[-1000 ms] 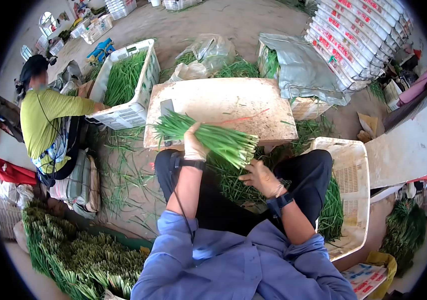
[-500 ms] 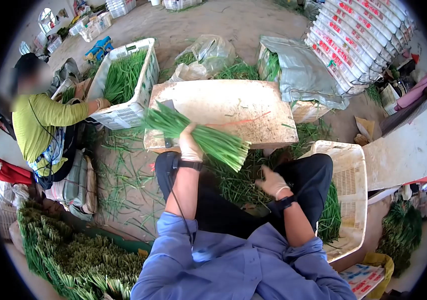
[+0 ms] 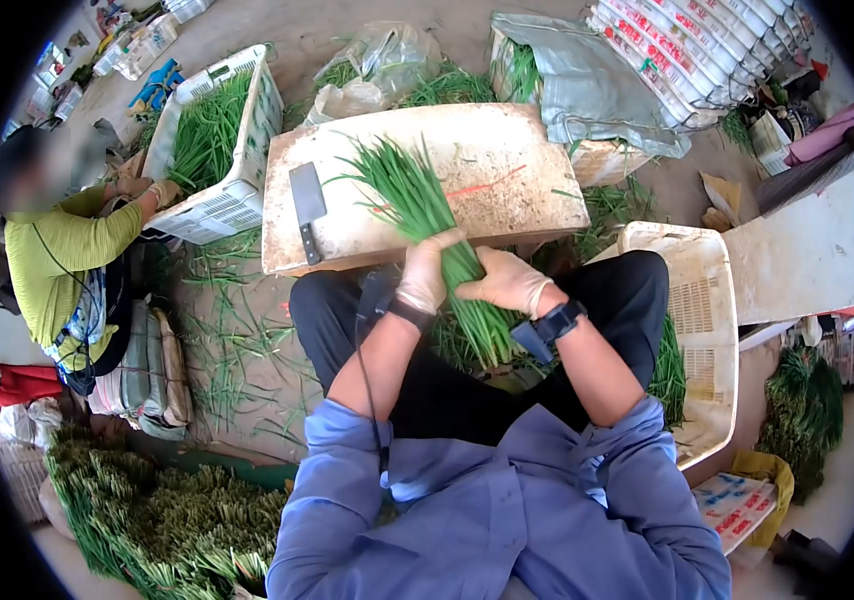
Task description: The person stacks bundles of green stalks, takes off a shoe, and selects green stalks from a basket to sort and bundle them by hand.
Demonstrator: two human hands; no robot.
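Green-stalk bundle (image 3: 461,262) | left fingers (image 3: 444,239) wrapped round it | right fingers (image 3: 477,289) clasping it | cleaver (image 3: 308,196) at its 10 o'clock, on counter (image 3: 517,150)

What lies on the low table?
A cleaver, a red strand and green scraps. The bunch covers part of the table; anything directly behind it cannot be seen.

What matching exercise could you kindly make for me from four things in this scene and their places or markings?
Things
1. Bundle of green stalks
2. Cleaver
3. Grey sheet
4. White stack

Places or markings
A. Draped over a box
B. Marked in red
C. Held by the left hand and right hand
D. Lying on the low table, toward its left end

Pairs: 1-C, 2-D, 3-A, 4-B
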